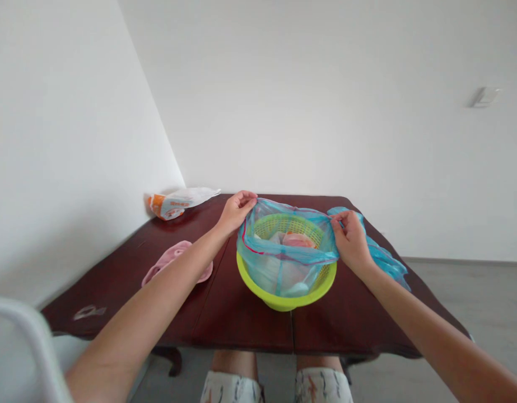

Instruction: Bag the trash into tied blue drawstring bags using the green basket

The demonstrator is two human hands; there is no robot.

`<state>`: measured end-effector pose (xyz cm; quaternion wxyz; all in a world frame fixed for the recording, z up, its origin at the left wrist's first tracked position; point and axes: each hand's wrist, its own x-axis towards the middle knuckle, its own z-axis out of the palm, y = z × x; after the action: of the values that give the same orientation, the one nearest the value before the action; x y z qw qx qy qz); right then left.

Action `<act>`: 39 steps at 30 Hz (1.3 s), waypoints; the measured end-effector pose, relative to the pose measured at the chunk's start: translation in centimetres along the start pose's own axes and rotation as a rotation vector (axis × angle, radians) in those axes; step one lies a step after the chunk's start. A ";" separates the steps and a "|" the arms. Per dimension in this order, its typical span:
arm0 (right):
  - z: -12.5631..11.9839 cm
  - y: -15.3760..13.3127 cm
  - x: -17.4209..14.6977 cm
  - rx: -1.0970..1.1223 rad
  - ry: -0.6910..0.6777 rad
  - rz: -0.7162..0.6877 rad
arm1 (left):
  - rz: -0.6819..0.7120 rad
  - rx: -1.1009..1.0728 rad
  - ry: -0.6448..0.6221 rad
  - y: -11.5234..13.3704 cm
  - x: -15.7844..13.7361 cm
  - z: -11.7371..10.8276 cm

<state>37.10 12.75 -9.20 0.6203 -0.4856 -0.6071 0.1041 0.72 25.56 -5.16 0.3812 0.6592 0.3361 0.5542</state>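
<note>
My left hand [238, 214] pinches the upper left rim of a see-through blue drawstring bag [279, 268]. At the right side of that rim, my right hand [349, 235] grips it between thumb and fingers. The bag's mouth, edged with a red-pink cord, is stretched wide between both hands. It sits inside a lime-green plastic basket [281, 304] with perforated walls, the bag's edge rising above the basket rim. Through the film a pale orange-and-white item [299, 240] shows in the basket; its kind is unclear.
A dark red wooden table [241, 316] carries everything. Left of the basket lies a pink cloth item [168, 258], with a clear plastic scrap [89, 312] nearer the edge. An orange-and-white plastic package [168, 208] rests far left. More blue plastic [386, 262] spreads at right, behind my right hand.
</note>
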 end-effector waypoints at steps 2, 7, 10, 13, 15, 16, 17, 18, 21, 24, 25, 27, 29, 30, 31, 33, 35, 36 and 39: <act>0.6 -0.4 0.3 0.004 0.001 0.004 | -0.050 -0.045 0.042 -0.5 0.5 0.7; 1.0 -1.8 1.2 0.011 -0.023 0.042 | -0.160 -0.122 0.090 -0.3 1.0 1.1; -0.5 -3.0 1.3 0.054 -0.013 0.201 | -0.209 -0.140 0.063 1.0 -0.3 -0.5; -3.5 -4.8 0.5 0.233 -0.156 0.515 | -0.307 -0.076 -0.073 2.5 -2.8 -3.2; -5.6 -6.1 -0.2 0.397 -0.272 0.689 | -0.393 0.038 -0.186 3.4 -4.3 -4.9; -6.5 -6.6 -0.5 0.459 -0.295 0.740 | -0.424 0.095 -0.231 3.8 -5.0 -5.7; -7.3 -7.1 -0.8 0.500 -0.297 0.769 | -0.441 0.140 -0.256 4.1 -5.4 -6.2; -7.9 -7.5 -1.0 0.521 -0.289 0.785 | -0.447 0.168 -0.265 4.5 -5.8 -6.6; -9.1 -8.4 -1.4 0.542 -0.264 0.794 | -0.438 0.203 -0.226 5.8 -6.3 -7.2; -10.1 -9.3 -1.6 0.544 -0.253 0.804 | -0.421 0.242 -0.158 7.4 -6.8 -7.9; -10.5 -9.6 -1.7 0.533 -0.254 0.807 | -0.416 0.249 -0.140 8.0 -7.1 -8.2; -11.4 -10.3 -1.8 0.495 -0.259 0.806 | -0.406 0.252 -0.116 9.1 -7.7 -9.1; -12.4 -10.8 -1.8 0.461 -0.248 0.795 | -0.399 0.242 -0.111 10.1 -8.5 -10.0; -12.7 -11.1 -1.9 0.451 -0.232 0.791 | -0.403 0.229 -0.114 10.5 -8.8 -10.3; -13.0 -11.4 -2.0 0.448 -0.209 0.785 | -0.413 0.211 -0.116 10.8 -9.2 -10.6; -13.1 -12.0 -2.4 0.459 -0.166 0.763 | -0.447 0.166 -0.114 11.5 -9.9 -10.6; -12.8 -12.8 -2.9 0.469 -0.123 0.710 | -0.473 0.130 -0.095 12.2 -10.6 -10.3; -12.6 -13.2 -3.3 0.464 -0.102 0.671 | -0.471 0.124 -0.078 12.6 -11.0 -10.0; -11.7 -14.9 -4.5 0.400 -0.061 0.522 | -0.418 0.147 -0.031 13.8 -11.9 -9.0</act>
<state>39.17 -3.62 1.12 0.6375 -0.4898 -0.4480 0.3912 -9.81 9.75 2.18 0.4439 0.6096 0.4991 0.4269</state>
